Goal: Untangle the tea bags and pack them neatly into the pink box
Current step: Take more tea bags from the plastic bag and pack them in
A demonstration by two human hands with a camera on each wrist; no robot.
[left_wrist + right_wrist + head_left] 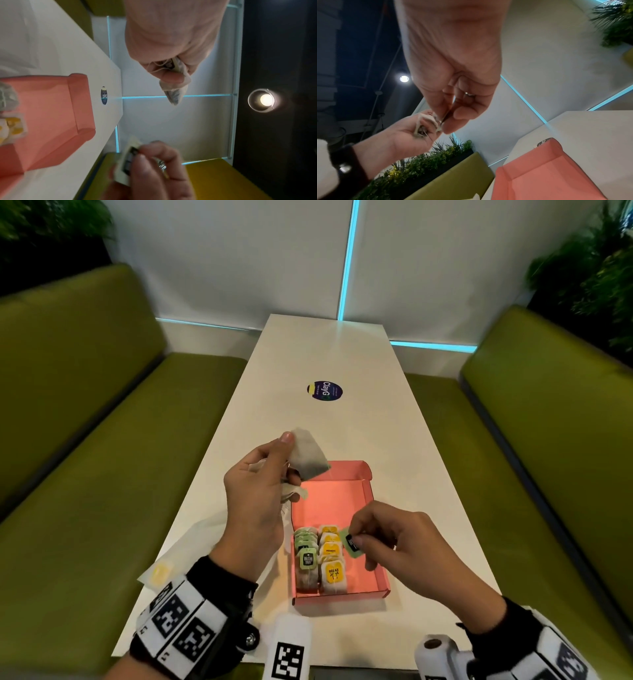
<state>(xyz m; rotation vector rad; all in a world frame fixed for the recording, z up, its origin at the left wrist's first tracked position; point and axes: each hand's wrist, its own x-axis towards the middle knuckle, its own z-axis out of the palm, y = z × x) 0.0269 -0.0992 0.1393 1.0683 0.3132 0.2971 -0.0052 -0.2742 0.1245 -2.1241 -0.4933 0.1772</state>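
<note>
An open pink box [363, 494] lies on the white table [325, 354]. Two rows of tea bags [318, 556] with green and yellow tags fill its near left part. My left hand [263, 494] is raised left of the box and grips a bunch of tea bags [306, 457], one sticking up past the thumb [173, 93]. My right hand [387, 539] hovers over the box's right side and pinches a green paper tag [351, 542] between thumb and forefinger. In the right wrist view the tag [439, 121] sits at my fingertips, near the left hand [412, 134].
A loose tea bag with a yellow tag [159, 571] lies at the table's left edge beside a white wrapper. A round dark sticker [324, 392] marks the table's middle. Green benches [85, 422] flank the table on both sides. Plants stand in the far corners.
</note>
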